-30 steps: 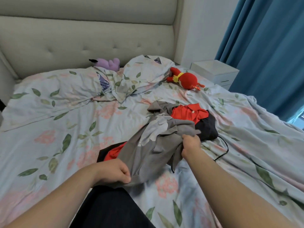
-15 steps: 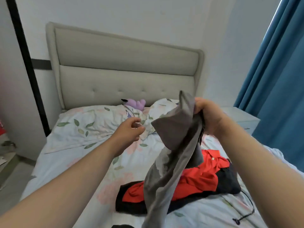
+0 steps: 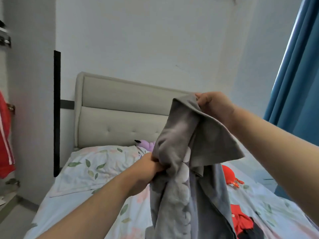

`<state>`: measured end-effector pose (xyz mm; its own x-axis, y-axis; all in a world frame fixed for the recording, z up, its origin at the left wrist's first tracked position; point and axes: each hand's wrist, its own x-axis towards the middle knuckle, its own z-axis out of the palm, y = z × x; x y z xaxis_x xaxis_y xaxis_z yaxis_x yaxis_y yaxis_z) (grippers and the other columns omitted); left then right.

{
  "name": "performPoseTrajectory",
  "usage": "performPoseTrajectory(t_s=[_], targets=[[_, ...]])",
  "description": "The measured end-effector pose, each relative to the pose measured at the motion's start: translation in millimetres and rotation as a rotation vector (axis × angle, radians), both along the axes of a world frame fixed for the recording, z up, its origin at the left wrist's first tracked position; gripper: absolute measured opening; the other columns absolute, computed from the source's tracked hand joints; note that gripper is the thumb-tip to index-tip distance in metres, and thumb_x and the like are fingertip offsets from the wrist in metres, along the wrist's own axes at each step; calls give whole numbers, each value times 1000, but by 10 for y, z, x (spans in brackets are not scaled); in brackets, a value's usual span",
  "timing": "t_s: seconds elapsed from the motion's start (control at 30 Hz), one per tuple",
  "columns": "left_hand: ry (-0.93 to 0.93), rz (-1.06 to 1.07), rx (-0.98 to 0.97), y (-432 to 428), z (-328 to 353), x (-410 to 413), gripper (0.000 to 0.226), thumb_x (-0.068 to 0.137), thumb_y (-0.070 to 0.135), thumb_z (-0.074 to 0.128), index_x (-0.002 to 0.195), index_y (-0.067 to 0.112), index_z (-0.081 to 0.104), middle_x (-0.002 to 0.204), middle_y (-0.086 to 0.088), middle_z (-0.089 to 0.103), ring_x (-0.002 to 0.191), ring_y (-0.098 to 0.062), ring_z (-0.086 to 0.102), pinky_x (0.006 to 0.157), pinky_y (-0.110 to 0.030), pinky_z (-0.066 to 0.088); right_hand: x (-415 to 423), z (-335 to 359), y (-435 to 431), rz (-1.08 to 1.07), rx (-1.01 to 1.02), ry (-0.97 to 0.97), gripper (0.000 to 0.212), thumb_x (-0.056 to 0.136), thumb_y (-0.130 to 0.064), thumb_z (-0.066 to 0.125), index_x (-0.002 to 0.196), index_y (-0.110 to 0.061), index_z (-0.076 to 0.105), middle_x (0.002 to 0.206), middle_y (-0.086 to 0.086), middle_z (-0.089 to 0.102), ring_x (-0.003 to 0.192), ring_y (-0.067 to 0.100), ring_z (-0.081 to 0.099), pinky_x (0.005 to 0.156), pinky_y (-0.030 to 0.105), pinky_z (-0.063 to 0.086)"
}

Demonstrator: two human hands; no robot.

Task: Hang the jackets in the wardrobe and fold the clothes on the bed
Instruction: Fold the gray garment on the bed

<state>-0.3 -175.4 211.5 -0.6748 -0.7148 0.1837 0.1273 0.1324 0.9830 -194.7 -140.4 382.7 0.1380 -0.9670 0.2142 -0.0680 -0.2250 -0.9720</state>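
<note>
A grey garment with a pale print (image 3: pixel 183 178) hangs in the air above the bed (image 3: pixel 96 171). My right hand (image 3: pixel 213 105) pinches its top edge, high up in front of the headboard. My left hand (image 3: pixel 151 167) grips a bunch of its cloth lower down on the left side. The rest of the garment drops down out of the bottom of the view. A red and black garment (image 3: pixel 241 221) lies on the floral sheet at the lower right, partly hidden behind the grey one.
A red plush toy (image 3: pixel 228 175) and a purple plush toy (image 3: pixel 146 144) lie near the pillows. A red jacket with white stripes (image 3: pixel 6 135) hangs at the left edge by the wardrobe. Blue curtains (image 3: pixel 296 80) cover the right side. The padded headboard (image 3: pixel 120 118) stands behind.
The grey garment has been lifted higher off the bed. My left hand, empty half a second ago, now grips its cloth. The view has tilted upward.
</note>
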Motion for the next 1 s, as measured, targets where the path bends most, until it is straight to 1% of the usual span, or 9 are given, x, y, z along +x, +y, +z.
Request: performPoseTrajectory(t_s=[0.13,0.23,0.33,0.43,0.53,0.67,0.8,0.9,1.0], targets=[[114,241,-44,-86,202,138,21,98,0,50,106,3,69,101,-14,74,93,-22,70,82,-35,58,-138,49,64,-184,-36,467,19,58,1,43,74,0,53,74,11,49,74,23,47,67,31,38],[186,300,-47,-180,348,302,21,102,4,47,101,5,68,89,-9,73,81,-15,68,68,-24,56,-162,-7,151,-155,-43,726,28,65,-6,50,84,14,58,82,15,59,81,23,55,75,28,45],[166,347,-69,-216,463,480,23,103,9,47,94,10,68,80,-2,74,76,-13,67,68,-23,53,165,-198,204,15,-26,730,43,73,-30,70,114,-19,70,112,-6,74,107,6,67,94,23,51],[157,406,-92,-230,556,659,22,103,10,48,92,9,67,82,-6,73,76,-14,67,68,-24,53,656,-526,148,34,-77,707,49,72,-43,79,118,-32,65,111,-6,74,103,6,69,88,25,57],[181,451,-70,-210,666,893,23,104,12,46,93,7,66,82,-8,73,74,-15,69,62,-24,54,1016,-706,-14,-86,-195,651,43,84,-29,77,123,-31,58,92,-2,73,85,10,70,72,25,56],[225,527,-76,-203,767,1227,21,103,11,47,101,1,65,90,-15,72,80,-21,69,67,-26,56,1338,-767,-222,-110,-180,497,14,96,-15,63,98,-2,64,87,6,67,83,22,65,91,49,55],[155,534,-94,-183,765,1517,19,100,21,55,100,8,69,87,-8,75,76,-16,72,61,-22,54,1569,-648,-393,-212,-237,330,19,101,-11,52,85,-17,61,75,2,66,71,18,56,69,39,49],[-15,542,-158,-223,701,1678,17,96,25,63,86,12,68,77,-1,71,71,-14,68,62,-25,52,1672,-431,-488,-302,-372,348,24,98,-6,51,82,-22,60,80,1,67,72,14,53,67,29,41],[-137,458,-174,-264,631,1779,28,93,38,65,84,13,73,85,-5,73,82,-21,69,74,-36,54,1759,-236,-517,-229,-418,380,30,94,-2,53,78,-25,65,77,-7,66,70,5,55,65,19,42]])
